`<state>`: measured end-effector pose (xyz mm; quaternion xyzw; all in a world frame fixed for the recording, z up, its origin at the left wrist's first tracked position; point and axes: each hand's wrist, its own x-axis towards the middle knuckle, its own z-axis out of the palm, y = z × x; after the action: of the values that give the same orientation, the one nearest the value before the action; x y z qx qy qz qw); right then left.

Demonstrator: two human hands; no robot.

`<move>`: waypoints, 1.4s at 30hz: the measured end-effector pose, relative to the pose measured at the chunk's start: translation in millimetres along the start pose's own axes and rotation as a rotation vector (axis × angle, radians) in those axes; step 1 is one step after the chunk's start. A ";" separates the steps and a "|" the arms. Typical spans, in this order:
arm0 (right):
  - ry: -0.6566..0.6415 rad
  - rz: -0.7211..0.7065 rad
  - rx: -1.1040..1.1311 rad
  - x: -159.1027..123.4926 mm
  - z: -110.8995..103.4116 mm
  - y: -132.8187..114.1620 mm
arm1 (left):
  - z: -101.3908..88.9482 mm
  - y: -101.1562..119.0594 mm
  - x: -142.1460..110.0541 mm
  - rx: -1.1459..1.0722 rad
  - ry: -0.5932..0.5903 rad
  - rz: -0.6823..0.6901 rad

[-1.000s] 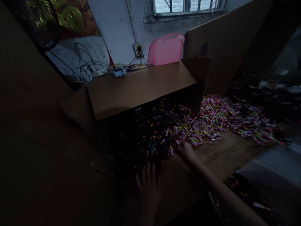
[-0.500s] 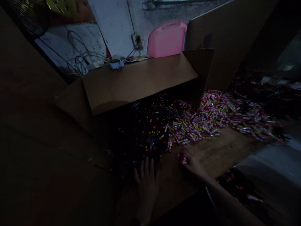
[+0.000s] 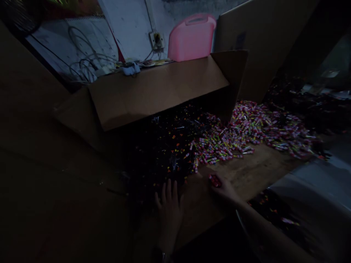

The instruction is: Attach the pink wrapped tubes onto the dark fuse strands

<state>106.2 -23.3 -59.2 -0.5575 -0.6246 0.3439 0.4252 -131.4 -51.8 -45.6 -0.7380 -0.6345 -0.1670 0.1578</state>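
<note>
A wide heap of small pink, yellow and green wrapped pieces [image 3: 246, 129] lies across a brown cardboard surface [image 3: 252, 175]. To its left lies a darker pile of black pieces [image 3: 164, 146] with orange specks. My right hand [image 3: 223, 190] rests on the cardboard just in front of the heap, fingers curled round a few of the pink wrapped pieces [image 3: 214, 180]. My left hand [image 3: 168, 204] lies flat with fingers stretched out at the near edge of the dark pile, holding nothing.
A big open cardboard box [image 3: 153, 93] stands behind the piles, its flap leaning forward. A pink plastic case [image 3: 192, 36], a wall socket [image 3: 157, 38] and tangled cables [image 3: 85, 67] sit behind it. Another tall cardboard sheet [image 3: 263, 44] rises at the right. The room is dim.
My right hand has drawn back from the edge of the colourful heap toward me, taking a few pink pieces with it. My left hand has stayed flat in place. The view tilted slightly down.
</note>
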 end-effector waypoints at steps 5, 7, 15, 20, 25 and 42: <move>-0.069 -0.118 -0.170 1.5 -1.7 -1.4 | -1.2 -0.4 -0.3 0.008 -0.006 0.005; -0.088 -0.167 -0.236 9.6 -6.3 -4.3 | -1.2 -0.7 -0.6 0.010 -0.008 0.010; -0.322 -0.453 -0.617 72.1 -9.4 -25.8 | -1.1 -1.3 -0.7 0.008 0.024 0.011; -0.385 -0.532 -0.806 85.6 -4.3 -20.1 | -2.4 -2.4 -1.3 -0.013 0.009 0.008; -0.394 -0.534 -0.922 92.0 3.5 -25.8 | -3.6 -2.5 -3.9 -0.032 0.001 -0.012; -0.458 -0.407 -0.799 94.1 3.9 -37.1 | -46.1 -3.8 36.5 -0.646 0.145 -0.253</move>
<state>86.1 64.6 -13.3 -0.4541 -0.8806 0.1015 0.0891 -132.2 -39.4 12.0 -0.6515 -0.6226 -0.4292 -0.0611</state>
